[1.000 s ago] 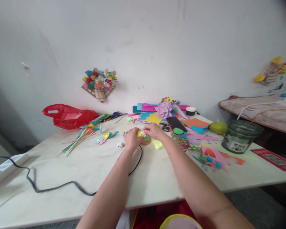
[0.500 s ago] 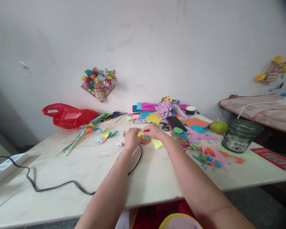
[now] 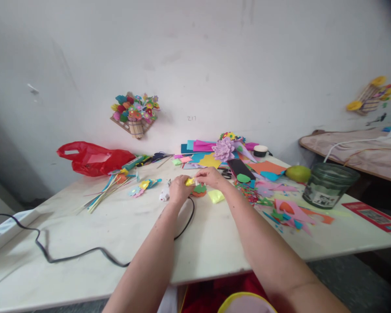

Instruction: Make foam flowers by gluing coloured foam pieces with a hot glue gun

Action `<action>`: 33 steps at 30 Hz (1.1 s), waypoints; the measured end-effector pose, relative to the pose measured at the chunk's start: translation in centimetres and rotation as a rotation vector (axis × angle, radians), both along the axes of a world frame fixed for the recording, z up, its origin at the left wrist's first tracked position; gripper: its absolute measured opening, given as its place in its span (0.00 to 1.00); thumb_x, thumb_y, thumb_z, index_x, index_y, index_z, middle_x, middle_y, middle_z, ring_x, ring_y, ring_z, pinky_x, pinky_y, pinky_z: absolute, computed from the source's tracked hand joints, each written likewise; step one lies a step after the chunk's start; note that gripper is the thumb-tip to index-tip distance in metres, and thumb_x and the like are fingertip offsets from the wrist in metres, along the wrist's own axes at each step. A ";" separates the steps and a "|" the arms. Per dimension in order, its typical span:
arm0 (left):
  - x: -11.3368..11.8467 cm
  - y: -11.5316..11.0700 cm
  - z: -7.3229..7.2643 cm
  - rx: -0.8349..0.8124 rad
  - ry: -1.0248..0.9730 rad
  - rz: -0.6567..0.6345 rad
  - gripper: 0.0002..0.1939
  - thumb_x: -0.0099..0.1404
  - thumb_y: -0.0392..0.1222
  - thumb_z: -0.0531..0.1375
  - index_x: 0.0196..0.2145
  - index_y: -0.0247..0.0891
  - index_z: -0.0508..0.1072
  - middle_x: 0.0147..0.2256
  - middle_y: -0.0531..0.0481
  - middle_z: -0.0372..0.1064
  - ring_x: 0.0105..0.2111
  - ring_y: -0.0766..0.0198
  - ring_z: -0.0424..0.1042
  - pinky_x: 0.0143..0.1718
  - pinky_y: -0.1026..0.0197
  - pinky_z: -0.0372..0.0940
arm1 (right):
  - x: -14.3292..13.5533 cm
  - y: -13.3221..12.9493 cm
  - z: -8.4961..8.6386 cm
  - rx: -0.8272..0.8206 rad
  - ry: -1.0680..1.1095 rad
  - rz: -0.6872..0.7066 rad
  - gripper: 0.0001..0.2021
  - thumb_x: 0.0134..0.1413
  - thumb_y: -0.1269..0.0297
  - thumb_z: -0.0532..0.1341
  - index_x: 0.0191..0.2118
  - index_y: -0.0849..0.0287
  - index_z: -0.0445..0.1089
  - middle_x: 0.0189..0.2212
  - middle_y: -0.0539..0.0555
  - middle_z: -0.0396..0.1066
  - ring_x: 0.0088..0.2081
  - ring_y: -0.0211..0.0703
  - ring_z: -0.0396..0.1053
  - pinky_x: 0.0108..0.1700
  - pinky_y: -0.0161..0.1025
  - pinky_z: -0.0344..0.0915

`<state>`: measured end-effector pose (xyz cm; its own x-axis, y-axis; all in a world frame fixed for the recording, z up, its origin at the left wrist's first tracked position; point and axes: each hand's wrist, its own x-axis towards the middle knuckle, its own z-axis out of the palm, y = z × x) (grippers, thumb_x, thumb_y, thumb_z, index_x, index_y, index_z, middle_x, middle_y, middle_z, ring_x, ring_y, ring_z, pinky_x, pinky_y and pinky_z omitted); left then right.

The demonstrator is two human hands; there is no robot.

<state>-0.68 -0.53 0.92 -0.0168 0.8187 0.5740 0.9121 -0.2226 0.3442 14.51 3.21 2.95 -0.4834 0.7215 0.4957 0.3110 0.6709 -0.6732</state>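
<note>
While the left hand [image 3: 179,190] grips, the right [image 3: 211,177] pinches

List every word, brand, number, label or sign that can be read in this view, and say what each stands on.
"217", its first digit shaped much like a Z: small handwriting on the wall.
Dark print on the pale label of the green jar: too blurred to read.
Red card with a QR-like square, at the table's right: its print is too blurred to read.
</note>
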 end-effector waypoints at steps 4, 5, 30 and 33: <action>0.0 0.0 0.0 -0.039 0.008 -0.006 0.10 0.50 0.42 0.57 0.32 0.40 0.71 0.30 0.50 0.70 0.33 0.62 0.66 0.32 0.64 0.56 | 0.2 -0.1 0.1 -0.046 -0.017 0.012 0.07 0.41 0.66 0.57 0.23 0.65 0.70 0.15 0.48 0.62 0.19 0.31 0.58 0.22 0.29 0.54; 0.0 0.0 0.0 -0.041 0.007 0.002 0.09 0.50 0.42 0.57 0.31 0.40 0.71 0.30 0.50 0.69 0.32 0.62 0.66 0.32 0.64 0.56 | 0.2 -0.2 0.2 -0.058 -0.013 0.014 0.08 0.41 0.66 0.57 0.22 0.65 0.70 0.15 0.48 0.62 0.19 0.31 0.58 0.22 0.29 0.54; -0.5 -0.3 0.6 -0.069 -0.240 -0.286 0.18 0.48 0.46 0.60 0.37 0.38 0.67 0.32 0.51 0.67 0.33 0.63 0.66 0.36 0.62 0.60 | 0.6 -0.4 0.6 -0.258 0.103 0.063 0.06 0.43 0.67 0.55 0.26 0.65 0.65 0.15 0.47 0.62 0.15 0.28 0.57 0.19 0.28 0.56; -0.4 -0.6 0.7 -0.089 -0.220 -0.260 0.20 0.46 0.49 0.60 0.36 0.38 0.68 0.30 0.52 0.68 0.32 0.63 0.66 0.34 0.62 0.59 | 0.2 0.4 -0.2 -0.181 0.118 -0.033 0.06 0.42 0.66 0.56 0.28 0.64 0.65 0.14 0.46 0.61 0.15 0.28 0.57 0.18 0.27 0.55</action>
<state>-1.03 -1.17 1.66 0.0834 0.8583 0.5063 0.7311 -0.3980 0.5542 14.68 3.59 2.78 -0.4043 0.8184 0.4085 0.2427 0.5266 -0.8148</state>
